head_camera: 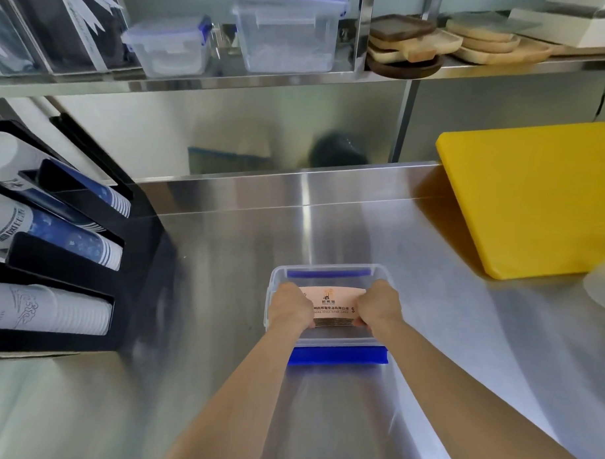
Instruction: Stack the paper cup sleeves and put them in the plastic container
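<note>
Inside container (378,276), both hands — left hand (291,308), right hand (379,307) — pinch sleeves (332,304); print unreadable.

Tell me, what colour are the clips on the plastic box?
Blue. The head view shows the plastic container's near clip best.

You are in a café or commercial kitchen: a stainless steel counter (225,247) fills the frame, a paper cup dispenser (53,241) stands at left, wooden trays (448,42) sit on the upper-right shelf.
</note>
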### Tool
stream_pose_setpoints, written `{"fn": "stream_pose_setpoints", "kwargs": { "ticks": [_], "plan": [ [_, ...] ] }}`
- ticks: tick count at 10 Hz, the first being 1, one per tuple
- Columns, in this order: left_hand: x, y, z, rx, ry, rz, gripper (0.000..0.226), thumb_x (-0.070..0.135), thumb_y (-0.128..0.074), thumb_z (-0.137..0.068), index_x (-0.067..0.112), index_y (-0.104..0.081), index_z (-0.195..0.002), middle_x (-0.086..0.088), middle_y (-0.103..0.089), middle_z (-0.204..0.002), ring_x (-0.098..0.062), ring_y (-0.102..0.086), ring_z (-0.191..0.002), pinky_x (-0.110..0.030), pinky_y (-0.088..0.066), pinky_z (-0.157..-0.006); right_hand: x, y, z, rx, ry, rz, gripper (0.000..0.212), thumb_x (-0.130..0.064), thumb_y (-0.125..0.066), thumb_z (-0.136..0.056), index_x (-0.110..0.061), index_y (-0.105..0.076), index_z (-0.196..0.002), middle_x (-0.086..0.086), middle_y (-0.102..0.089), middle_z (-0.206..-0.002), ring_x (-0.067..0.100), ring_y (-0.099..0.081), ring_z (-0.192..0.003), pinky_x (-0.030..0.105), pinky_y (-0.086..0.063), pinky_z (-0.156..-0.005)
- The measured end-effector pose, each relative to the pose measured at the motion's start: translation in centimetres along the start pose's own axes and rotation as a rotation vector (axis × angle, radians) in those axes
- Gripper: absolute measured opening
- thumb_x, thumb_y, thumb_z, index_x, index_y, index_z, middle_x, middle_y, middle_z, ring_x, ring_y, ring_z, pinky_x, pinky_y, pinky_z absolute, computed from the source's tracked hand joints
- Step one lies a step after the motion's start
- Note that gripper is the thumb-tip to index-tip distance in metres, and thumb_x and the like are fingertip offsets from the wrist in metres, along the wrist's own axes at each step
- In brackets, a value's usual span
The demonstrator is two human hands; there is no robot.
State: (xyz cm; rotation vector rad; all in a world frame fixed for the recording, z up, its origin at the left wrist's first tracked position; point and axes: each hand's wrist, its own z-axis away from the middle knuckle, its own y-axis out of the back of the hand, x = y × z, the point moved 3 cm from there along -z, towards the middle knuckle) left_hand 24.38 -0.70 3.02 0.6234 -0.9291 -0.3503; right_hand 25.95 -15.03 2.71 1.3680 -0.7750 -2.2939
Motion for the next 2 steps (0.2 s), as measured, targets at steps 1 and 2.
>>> {"fn": "stream_pose_setpoints", "kwargs": {
  "ticks": [1,2],
  "plan": [
    [0.1,0.5,0.1,0.038,0.003,0.036,0.032,0.002,-0.045,-0.085,0.008,-0.045,-0.116,-0.012,-0.066,-0.106,-0.023,-0.069,-0.07,-0.024,-0.046,-0.046,-0.2,0.3,0.3,0.012,-0.008,-0.029,0.016,-0.008,-0.045,-0.089,-0.015,-0.047,-0.075,0.007,-0.061,-0.077,0.024,-0.062,-0.052,0.039,-0.06,-0.066],
    [0.6,2.1,0.7,0.079,-0.031,0.016,0.036,0.01,-0.045,-0.083,0.008,-0.041,-0.118,-0.009,-0.066,-0.099,-0.023,-0.065,-0.056,-0.03,-0.056,-0.058,-1.2,1.8,0.8,0.097,0.088,-0.009,0.012,-0.016,-0.049,-0.089,-0.006,-0.055,-0.093,0.013,-0.067,-0.085,0.029,-0.065,-0.062,0.032,-0.053,-0.05]
  ]
}}
